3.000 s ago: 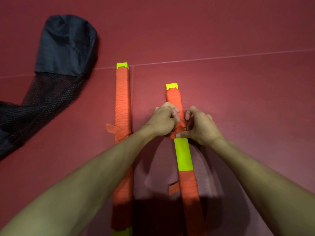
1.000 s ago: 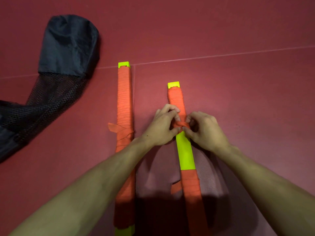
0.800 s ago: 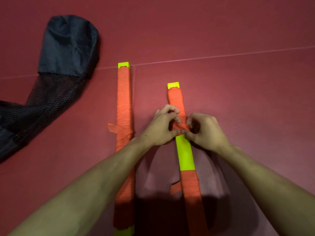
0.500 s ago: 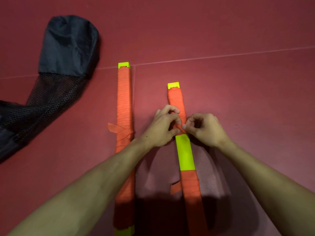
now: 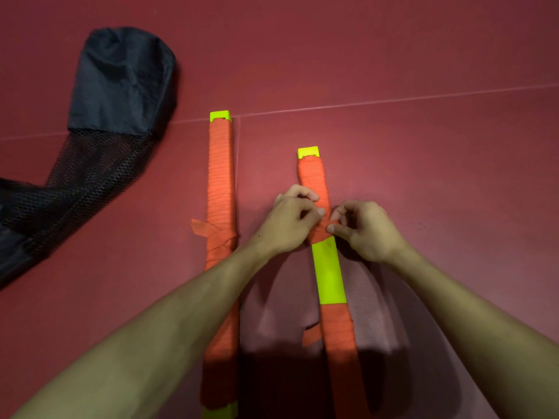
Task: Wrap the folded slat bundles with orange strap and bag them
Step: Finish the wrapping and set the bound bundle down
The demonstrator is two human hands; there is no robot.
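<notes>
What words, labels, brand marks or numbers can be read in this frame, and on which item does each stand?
None: no readable text shows anywhere.
Left slat bundle: plain orange strap, no print.
Right slat bundle: bare yellow-green stretch, unmarked.
Black mesh bag: no label or logo in view.
Red floor mat: seam lines only.
Strap under the left hand and right hand is hidden.

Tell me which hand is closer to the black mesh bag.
Left. The left hand grips the orange strap on the side facing the bag; the right hand pinches it just beyond.
</notes>
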